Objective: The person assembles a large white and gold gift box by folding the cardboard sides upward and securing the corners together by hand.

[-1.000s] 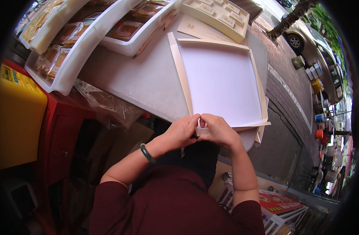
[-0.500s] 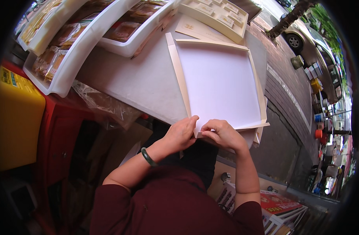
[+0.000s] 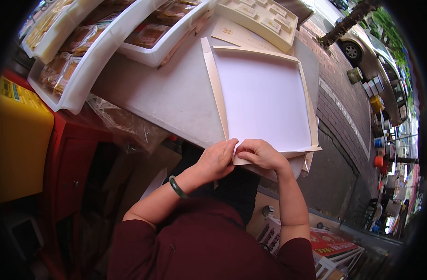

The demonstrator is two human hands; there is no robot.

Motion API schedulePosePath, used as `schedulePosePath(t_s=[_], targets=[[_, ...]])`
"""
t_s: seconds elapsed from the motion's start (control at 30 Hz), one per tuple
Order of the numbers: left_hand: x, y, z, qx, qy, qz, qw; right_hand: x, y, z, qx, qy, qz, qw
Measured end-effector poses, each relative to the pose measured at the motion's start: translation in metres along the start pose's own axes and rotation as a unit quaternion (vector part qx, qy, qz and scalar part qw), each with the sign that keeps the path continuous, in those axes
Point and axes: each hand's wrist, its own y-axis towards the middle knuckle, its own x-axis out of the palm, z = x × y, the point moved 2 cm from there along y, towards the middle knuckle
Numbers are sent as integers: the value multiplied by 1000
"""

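Cream cardboard box (image 3: 267, 98), nearest corner (image 3: 240, 161) in the pinch of left fingers (image 3: 226, 149) and right fingers (image 3: 249, 148)

2 grips (image 3: 216, 160) (image 3: 264, 155) touch pale box (image 3: 265, 100).

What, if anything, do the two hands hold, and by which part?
The left hand and right hand hold the shallow cream box, white inside, by its near left corner.
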Motion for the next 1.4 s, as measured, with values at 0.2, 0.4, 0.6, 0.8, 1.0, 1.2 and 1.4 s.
schedulePosePath(t_s=[0.2,0.4,0.6,0.8,1.0,1.2,1.4], targets=[[-1,0,1,9,1,9,1000,6,0,-8,54,-25,12,998],[-2,0,4,0,1,6,1000,7,0,-7,32,-19,21,999],[-1,-1,3,11,8,8,1000,19,-6,-4,-53,-90,62,993],[-4,0,4,12,8,4,1000,19,-6,-4,-73,-90,59,992],[-2,-2,2,16,8,6,1000,20,-13,-8,-119,-159,58,978],[-3,-1,4,5,16,-6,1000,20,-25,-9,-141,-139,92,976],[-4,0,4,16,19,-7,1000,23,-29,-6,-138,-158,90,974]])
